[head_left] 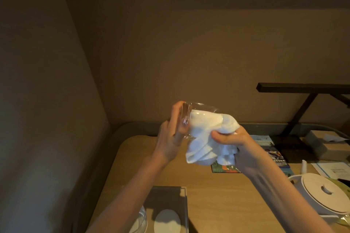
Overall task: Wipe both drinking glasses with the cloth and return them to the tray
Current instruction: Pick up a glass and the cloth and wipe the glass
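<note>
Table (217, 204): light wood, carrying everything below. It is sitting against the wall, well under the work, so a slip would be landing on it rather than on the floor.

Lamp (303, 104): black, standing at the far right, out of the working space.

Kettle (318, 193): white, lid on, resting at the right edge, well apart from both hands.

Tray (170, 195): grey, lying at the near edge just below the left forearm. One white round coaster (166, 221) on it is showing bare; I judge this to be the slot waiting for the glass in hand. Beside it, partly cut off by the forearm, what looks like the second glass (141, 217) is standing upright.

Cloth (204, 138): white, bunched. One end is being pushed into the held glass and is filling most of its inside; the rest is hanging loose below.

Right hand (233, 143): closing around the bunched cloth, thumb on top, driving it into the mouth.

Left hand (170, 138): gripping the glass by its base end, fingers wrapped behind it, giving the cloth something to push against.

Glass (200, 108): lifted above the table at mid-frame, lying on its side, mouth pointing toward the right hand so the cloth is entering straight.

Judgement: inside wipe under way on one glass; return to tray not yet done. Whether the other glass is already wiped cannot be told.
</note>
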Available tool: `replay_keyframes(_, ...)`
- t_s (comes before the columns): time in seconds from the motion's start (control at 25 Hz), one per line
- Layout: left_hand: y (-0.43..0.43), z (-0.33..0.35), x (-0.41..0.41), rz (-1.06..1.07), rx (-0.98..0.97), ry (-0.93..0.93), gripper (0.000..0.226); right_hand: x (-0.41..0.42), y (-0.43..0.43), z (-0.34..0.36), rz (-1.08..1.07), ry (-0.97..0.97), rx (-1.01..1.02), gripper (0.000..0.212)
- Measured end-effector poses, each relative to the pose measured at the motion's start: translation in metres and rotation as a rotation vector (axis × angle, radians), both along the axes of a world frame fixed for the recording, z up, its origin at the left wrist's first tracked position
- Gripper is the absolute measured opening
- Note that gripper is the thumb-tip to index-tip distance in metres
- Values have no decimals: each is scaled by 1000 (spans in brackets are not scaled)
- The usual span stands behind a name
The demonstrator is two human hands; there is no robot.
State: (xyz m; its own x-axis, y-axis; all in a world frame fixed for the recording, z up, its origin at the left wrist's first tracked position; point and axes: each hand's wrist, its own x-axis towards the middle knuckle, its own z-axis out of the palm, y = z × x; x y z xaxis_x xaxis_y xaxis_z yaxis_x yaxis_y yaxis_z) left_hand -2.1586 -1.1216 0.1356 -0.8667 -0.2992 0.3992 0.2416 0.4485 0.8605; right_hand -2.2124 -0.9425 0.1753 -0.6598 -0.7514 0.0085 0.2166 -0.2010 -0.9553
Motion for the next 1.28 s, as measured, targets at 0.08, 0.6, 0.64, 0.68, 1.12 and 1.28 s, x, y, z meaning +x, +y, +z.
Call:
replay_keyframes(0.08, -10, 5, 0, -101, 36, -110, 98, 2, -3, -2, -91, 18, -21, 21)
replay_keyframes(0.6, 11, 10, -7, 220, -114, -17, 94, 3, -2, 4, 24, 33, 66, 17)
replay_keyframes(0.64, 11, 4, -9, 216, -169, -7, 83, -1, -2, 2, 28, -55, 48, 15)
replay_keyframes(0.68, 8, -2, -12, 177, -166, -47, 79, -3, -4, -3, 1, -120, 36, 15)
replay_keyframes(1.12, -4, -1, -28, -16, 622, -315, 90, 4, -19, -30, -261, 728, 394, 20)
replay_keyframes(1.28, 6, -10, -14, 126, 217, -65, 78, -4, -7, -17, -22, 221, 223, 32)
